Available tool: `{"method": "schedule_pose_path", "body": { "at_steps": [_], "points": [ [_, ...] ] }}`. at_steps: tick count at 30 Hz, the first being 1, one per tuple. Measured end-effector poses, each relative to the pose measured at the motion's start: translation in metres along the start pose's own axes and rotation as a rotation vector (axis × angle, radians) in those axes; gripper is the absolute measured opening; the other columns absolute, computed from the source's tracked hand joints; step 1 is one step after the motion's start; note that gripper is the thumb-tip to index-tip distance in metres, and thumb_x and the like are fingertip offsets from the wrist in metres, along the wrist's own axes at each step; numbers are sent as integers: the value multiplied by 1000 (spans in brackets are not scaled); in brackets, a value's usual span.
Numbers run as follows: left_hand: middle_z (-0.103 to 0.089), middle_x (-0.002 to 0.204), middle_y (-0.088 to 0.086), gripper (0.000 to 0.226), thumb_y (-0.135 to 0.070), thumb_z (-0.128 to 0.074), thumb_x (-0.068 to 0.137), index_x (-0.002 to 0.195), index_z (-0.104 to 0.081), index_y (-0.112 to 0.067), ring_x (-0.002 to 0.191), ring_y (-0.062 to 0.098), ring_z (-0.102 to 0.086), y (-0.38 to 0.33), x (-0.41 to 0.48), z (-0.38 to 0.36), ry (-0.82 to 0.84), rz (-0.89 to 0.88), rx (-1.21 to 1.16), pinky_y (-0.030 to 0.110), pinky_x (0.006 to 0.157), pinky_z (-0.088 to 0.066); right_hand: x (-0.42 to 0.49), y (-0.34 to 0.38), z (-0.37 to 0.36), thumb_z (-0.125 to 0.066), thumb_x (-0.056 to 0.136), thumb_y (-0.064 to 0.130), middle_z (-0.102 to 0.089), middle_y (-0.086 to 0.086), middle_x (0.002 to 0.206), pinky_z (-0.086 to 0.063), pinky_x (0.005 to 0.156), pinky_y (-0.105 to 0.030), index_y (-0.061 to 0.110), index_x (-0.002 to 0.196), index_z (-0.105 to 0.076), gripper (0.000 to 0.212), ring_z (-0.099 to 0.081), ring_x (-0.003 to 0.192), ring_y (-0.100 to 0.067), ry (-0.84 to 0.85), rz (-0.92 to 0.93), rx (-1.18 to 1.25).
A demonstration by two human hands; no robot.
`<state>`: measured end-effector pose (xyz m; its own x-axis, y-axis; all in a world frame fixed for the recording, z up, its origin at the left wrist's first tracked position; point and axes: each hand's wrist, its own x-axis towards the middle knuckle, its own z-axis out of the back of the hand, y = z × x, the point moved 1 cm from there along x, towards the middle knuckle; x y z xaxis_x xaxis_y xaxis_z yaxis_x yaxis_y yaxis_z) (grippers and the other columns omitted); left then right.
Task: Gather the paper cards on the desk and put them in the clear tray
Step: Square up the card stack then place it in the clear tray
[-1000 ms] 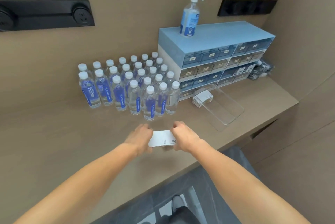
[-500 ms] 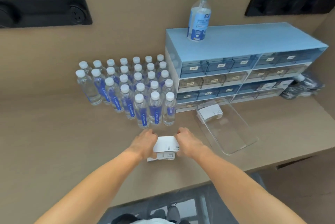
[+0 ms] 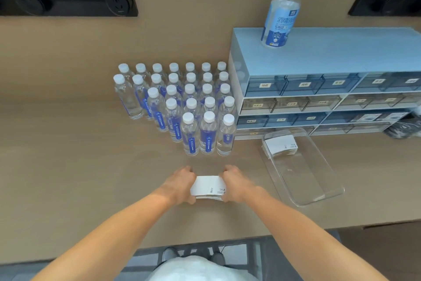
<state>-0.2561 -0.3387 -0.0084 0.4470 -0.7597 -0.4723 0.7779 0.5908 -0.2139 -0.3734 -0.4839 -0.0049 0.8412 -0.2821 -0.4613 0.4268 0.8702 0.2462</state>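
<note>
Left hand point(image 3: 181, 184) and right hand point(image 3: 234, 181) squeeze card stack point(image 3: 208, 188) on tabletop point(image 3: 79, 178), tidying edges. Next: lift stack, carry right, lay in clear tray point(image 3: 319, 189) beside other cards point(image 3: 281, 145).

Both hands gripped a stack of white cards point(image 3: 208, 187) on the desk point(image 3: 68, 166) — left hand point(image 3: 181, 184) and right hand point(image 3: 235, 184) at its ends. Just right lay the clear tray point(image 3: 319, 194), another card pile point(image 3: 280, 145) in its far end.
</note>
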Motion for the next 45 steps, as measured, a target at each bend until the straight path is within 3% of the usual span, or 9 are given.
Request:
{"method": "schedule_pose_path", "body": {
  "at_steps": [13, 17, 20, 25, 30, 38, 41, 43, 45],
  "points": [
    [-49, 113, 9, 47, -29, -74, 71, 108, -56, -8, 106, 27, -50, 3, 9, -18, -13, -59, 15, 37, 82, -50, 4, -8, -25, -74, 74, 19, -42, -6, 120, -45, 88, -31, 4, 110, -57, 43, -46, 112, -25, -26, -27, 31],
    [-49, 116, 8, 46, -28, -72, 74, 112, -54, -8, 112, 26, -48, 1, 12, -23, -34, -46, 8, 31, 77, -43, 5, -10, -28, -73, 76, 19, -42, -7, 122, -45, 91, -32, 4, 112, -55, 43, -46, 113, -26, -35, -33, 42],
    [-49, 122, 10, 51, -25, -75, 76, 117, -51, -6, 117, 27, -48, 1, 14, -28, -29, -38, -6, 33, 89, -47, 6, -8, -30, -78, 75, 21, -46, -8, 122, -46, 89, -33, 5, 116, -53, 51, -51, 112, -29, -8, -50, 49],
    [-58, 115, 13, 50, -24, -79, 76, 114, -52, -8, 106, 32, -58, 0, 15, -30, 17, 31, -52, 36, 85, -50, 9, -3, -31, -82, 72, 15, -53, -9, 124, -49, 89, -34, 7, 119, -52, 57, -56, 112, -31, 0, -103, 55],
    [-58, 118, 14, 48, -17, -78, 76, 115, -53, -7, 109, 33, -59, -1, 16, -33, 11, 50, -91, 37, 89, -52, 8, 0, -37, -76, 73, 5, -56, -8, 121, -49, 82, -33, 8, 112, -52, 46, -58, 108, -32, -51, -106, 94],
    [-59, 112, 12, 38, -19, -72, 77, 110, -55, -9, 102, 32, -61, 3, 20, -30, -9, 55, -153, 38, 84, -54, 10, -4, -34, -71, 77, 14, -61, -7, 113, -45, 73, -29, 13, 106, -55, 33, -61, 101, -32, -107, -98, 136],
    [-59, 108, 9, 37, -23, -71, 76, 108, -55, -12, 100, 31, -62, 7, 21, -35, -33, 44, -196, 39, 82, -55, 9, -3, -36, -70, 78, 15, -60, -8, 111, -48, 76, -32, 13, 104, -54, 30, -60, 101, -32, -112, -95, 149],
    [-56, 108, 5, 43, -26, -74, 72, 109, -55, -15, 102, 30, -61, 9, 21, -37, -45, 39, -234, 39, 84, -54, 9, -2, -38, -71, 77, 14, -58, -8, 115, -49, 80, -33, 13, 108, -53, 36, -59, 107, -31, -94, -97, 162],
    [-54, 116, 1, 68, -35, -86, 61, 118, -53, -17, 108, 24, -57, 16, 19, -33, -29, 40, -322, 34, 90, -51, 9, -6, -36, -79, 71, 17, -51, -7, 130, -47, 97, -34, 14, 129, -46, 67, -51, 124, -30, -44, -122, 218]
  ]
}}
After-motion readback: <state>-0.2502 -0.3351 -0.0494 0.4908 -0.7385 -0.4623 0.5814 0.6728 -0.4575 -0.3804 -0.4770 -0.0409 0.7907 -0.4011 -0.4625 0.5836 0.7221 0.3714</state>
